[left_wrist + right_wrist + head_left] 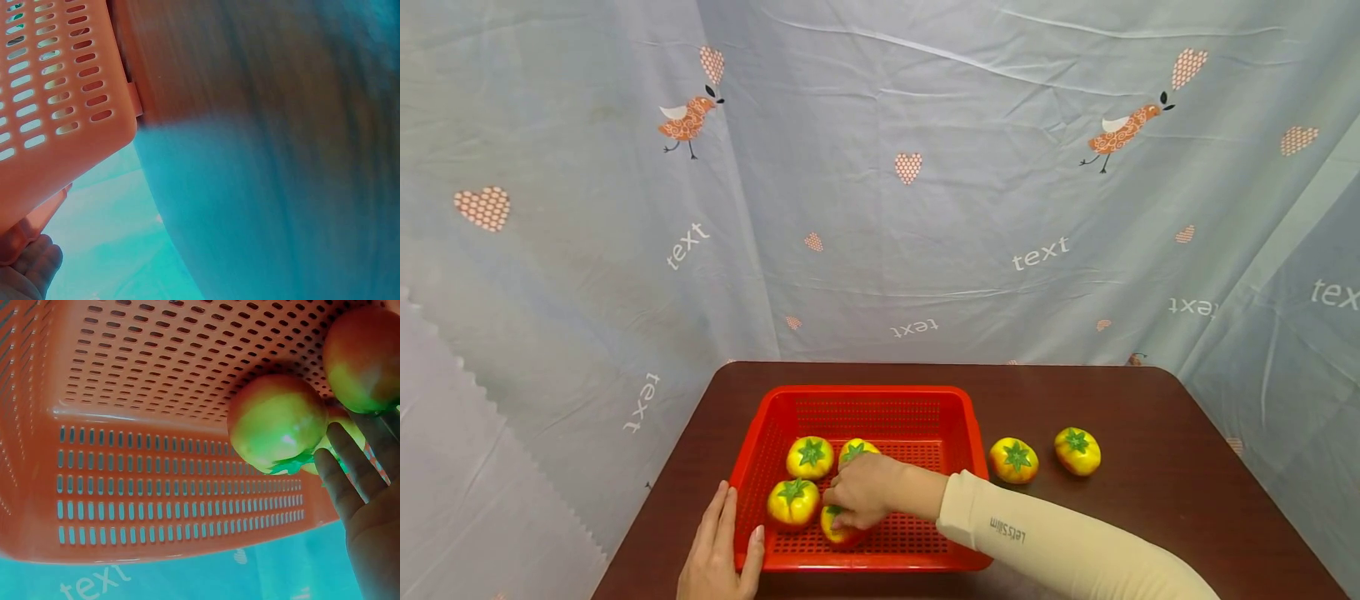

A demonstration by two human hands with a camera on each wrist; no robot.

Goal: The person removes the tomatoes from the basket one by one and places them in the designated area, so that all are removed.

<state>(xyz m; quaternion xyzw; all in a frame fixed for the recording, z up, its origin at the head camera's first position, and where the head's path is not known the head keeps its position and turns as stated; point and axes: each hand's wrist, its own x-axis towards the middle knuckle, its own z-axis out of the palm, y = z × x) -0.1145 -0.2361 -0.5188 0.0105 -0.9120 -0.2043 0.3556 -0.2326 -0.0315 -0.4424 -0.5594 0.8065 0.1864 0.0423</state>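
Note:
A red plastic basket [880, 393] with slotted walls sits on the table. My left hand [718, 546] holds its left rim near the front corner, fingers along the outside and thumb over the edge. Inside the basket, my right hand [865, 492] has its thumb and fingers around the near yellow-and-red tomato [833, 533], which rests on the bottom. Beside that hand, a tomato [278, 425] lies close to its fingertips. Two more tomatoes, one far [810, 457] and one near [793, 502], lie at the basket's left. Green star-shaped leaves top them.
Right of the basket, two tomatoes stand on the dark brown table [1150, 517], one close to the wall [1014, 461] and one farther off [1077, 451]. A printed grey-blue curtain [880, 208] hangs behind the table and along its sides.

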